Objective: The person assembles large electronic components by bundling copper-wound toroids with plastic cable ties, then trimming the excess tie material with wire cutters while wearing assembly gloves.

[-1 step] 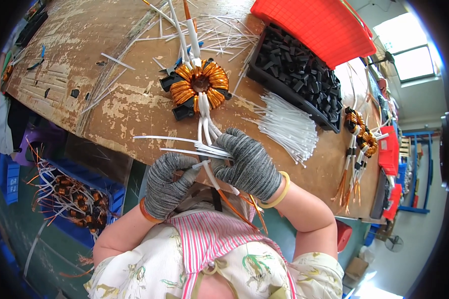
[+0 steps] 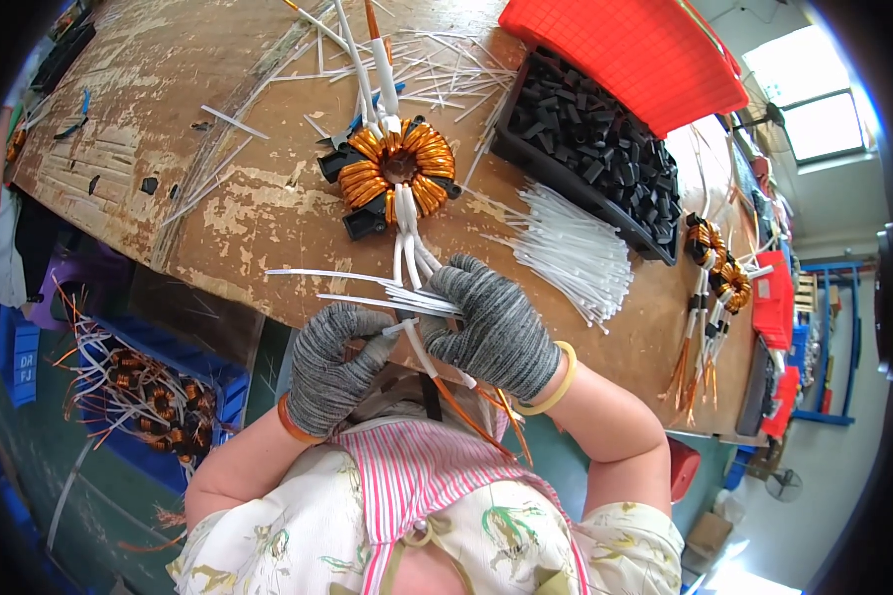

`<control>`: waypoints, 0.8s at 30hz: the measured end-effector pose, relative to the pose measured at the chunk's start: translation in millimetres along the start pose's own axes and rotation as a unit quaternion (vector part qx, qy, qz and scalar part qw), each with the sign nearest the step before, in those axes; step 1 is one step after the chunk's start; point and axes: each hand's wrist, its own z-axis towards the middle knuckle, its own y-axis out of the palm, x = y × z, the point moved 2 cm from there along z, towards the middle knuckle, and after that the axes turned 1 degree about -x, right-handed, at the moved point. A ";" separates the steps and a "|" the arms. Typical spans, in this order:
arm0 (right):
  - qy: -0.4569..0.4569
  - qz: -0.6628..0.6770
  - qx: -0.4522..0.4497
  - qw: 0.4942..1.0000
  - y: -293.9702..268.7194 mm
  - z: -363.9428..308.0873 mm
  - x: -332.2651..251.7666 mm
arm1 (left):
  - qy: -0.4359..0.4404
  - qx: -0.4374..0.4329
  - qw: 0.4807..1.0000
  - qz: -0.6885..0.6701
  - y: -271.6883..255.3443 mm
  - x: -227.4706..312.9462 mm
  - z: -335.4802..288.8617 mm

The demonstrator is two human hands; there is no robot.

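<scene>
Grey-gloved right grip (image 2: 496, 327) closed on white cable ties (image 2: 422, 297)

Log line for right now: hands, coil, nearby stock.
left hand: pinching white tie by white-sleeved leads | right hand: holding loose white ties | copper coil: on worn table | nearby: cable-tie pile, black tray

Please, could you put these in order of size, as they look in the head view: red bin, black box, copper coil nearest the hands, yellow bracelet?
1. Red bin and black box: too alike to rank
2. Copper coil
3. Yellow bracelet
</scene>
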 end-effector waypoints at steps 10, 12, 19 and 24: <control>0.039 0.234 -0.065 0.969 -5.4 4.7 4.1 | -0.047 -0.013 0.998 -0.044 -5.8 13.5 4.0; 0.057 0.245 -0.055 0.966 -1.0 1.9 4.0 | -0.023 -0.015 0.999 -0.017 -6.3 16.7 4.8; 0.025 0.183 -0.013 0.983 1.2 2.4 3.7 | 0.021 -0.011 1.000 0.000 -5.6 12.6 3.8; 0.009 0.190 -0.021 0.981 6.8 2.1 4.0 | 0.040 -0.006 0.999 0.029 -1.5 22.6 5.6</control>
